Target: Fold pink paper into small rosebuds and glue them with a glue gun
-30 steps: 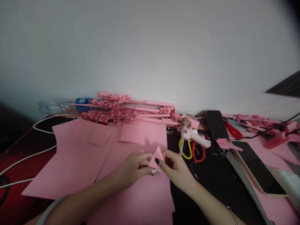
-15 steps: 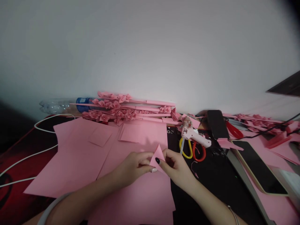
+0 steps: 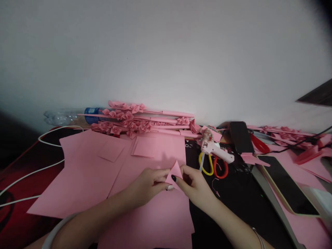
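Between my two hands is a small folded piece of pink paper (image 3: 176, 170), its pointed tip facing up and away from me. My left hand (image 3: 151, 183) grips its left edge, thumb and fingers closed. From the right, my right hand (image 3: 195, 183) pinches it, the dark-nailed thumb pressed on the front face. The fingers behind the paper are partly hidden. Beneath both hands lie large pink paper sheets (image 3: 147, 221). A small stack of pink squares (image 3: 145, 147) rests just beyond my left hand.
Pink paper flowers on stems (image 3: 140, 126) lie along the wall beside a plastic bottle (image 3: 62, 117). To the right are a glue gun (image 3: 218, 152), scissors with yellow and red handles (image 3: 220, 169), a dark phone (image 3: 238, 136) and another phone (image 3: 287, 185). A white cable (image 3: 33, 169) loops at left.
Hardly anything differs. Both hands keep their hold on the folded paper, and my right thumb has shifted very slightly to the left.
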### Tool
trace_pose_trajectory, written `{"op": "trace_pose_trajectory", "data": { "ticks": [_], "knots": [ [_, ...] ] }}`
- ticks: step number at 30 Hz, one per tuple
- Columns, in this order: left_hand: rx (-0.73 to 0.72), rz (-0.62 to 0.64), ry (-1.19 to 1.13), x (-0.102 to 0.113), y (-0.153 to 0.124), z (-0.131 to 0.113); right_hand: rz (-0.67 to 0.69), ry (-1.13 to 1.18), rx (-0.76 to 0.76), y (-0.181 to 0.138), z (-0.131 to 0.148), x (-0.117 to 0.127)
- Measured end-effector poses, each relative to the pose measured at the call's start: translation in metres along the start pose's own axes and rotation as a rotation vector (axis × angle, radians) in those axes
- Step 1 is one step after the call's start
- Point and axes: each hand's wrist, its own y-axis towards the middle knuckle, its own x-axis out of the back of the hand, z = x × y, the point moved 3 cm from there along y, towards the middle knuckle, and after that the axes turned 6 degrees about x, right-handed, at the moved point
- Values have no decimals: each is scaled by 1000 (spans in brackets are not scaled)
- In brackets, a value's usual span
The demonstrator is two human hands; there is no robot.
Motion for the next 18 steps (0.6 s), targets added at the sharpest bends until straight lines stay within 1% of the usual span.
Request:
{"op": "trace_pose_trajectory", "data": {
  "ticks": [5,13,18],
  "knots": [
    [-18,-8,26,0,0,1,5,-42,7,-1,1,0],
    [-46,-31,42,-2,0,1,-7,-45,19,-2,1,-1],
    [-35,-27,0,-2,-1,2,-7,-38,6,-1,2,-2]
  ]
}}
